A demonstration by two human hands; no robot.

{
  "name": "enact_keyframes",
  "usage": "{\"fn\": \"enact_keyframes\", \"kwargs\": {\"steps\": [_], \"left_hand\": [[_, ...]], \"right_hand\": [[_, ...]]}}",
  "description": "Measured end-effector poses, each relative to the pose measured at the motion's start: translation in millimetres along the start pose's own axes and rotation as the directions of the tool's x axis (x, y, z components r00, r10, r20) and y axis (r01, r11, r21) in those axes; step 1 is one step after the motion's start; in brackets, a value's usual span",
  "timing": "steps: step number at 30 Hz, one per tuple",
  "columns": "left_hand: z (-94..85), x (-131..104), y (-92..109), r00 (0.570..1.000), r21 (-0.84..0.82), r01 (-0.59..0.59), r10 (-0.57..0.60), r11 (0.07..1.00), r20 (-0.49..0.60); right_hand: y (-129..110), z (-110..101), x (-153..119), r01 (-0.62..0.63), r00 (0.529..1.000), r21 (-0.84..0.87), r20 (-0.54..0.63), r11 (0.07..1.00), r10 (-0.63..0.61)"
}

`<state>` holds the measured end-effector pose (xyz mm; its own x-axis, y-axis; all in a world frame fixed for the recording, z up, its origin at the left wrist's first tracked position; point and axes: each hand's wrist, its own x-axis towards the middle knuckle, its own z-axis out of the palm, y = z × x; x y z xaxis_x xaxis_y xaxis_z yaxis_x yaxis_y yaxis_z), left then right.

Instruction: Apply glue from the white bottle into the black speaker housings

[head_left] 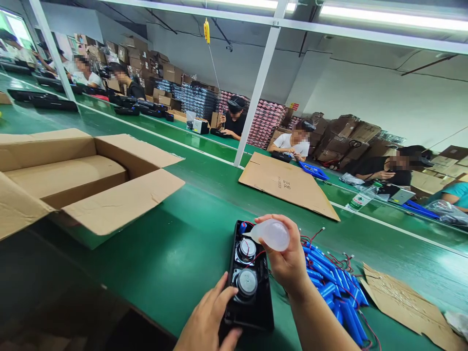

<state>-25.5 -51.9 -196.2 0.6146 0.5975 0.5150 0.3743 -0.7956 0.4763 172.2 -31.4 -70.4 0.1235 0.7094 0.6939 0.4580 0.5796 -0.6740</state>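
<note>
— Your left hand [210,319] lies open on the near end of the black oblong plastic speaker housing [250,287], which runs lengthwise away from you on the green desk [175,253].

— And my right?

— Your right hand [288,261], just beside it, is curled around one translucent white squeeze bottle [272,234], nozzle over the far end. Two round speaker cones [245,267] show, and a heap of blue cylindrical batteries [336,287] lies to the right.

Long green conveyor table [175,253] running the room's length, white line along it. White steel posts [258,83] rising to an overhead rail. Fluorescent tube lights [393,17] under a grey ceiling. Pale wall [383,92] at right. Stacked cardboard cartons [146,61] against the far wall. Bright window [12,27] far left.
</note>
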Motion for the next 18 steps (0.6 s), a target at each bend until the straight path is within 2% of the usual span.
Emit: {"fn": "enact_keyframes", "kwargs": {"steps": [6,18], "left_hand": [[-2.2,3.1,-0.6,1.000,0.014,-0.003,0.003,1.000,-0.003],[-6.2,4.6,1.6,0.999,0.047,-0.031,0.032,0.998,-0.022]], "right_hand": [[1.0,-2.4,0.0,-0.034,0.999,0.017,-0.024,0.999,0.035],[7.1,-5.8,4.2,-0.012,0.995,0.060,-0.097,0.998,0.018]]}}
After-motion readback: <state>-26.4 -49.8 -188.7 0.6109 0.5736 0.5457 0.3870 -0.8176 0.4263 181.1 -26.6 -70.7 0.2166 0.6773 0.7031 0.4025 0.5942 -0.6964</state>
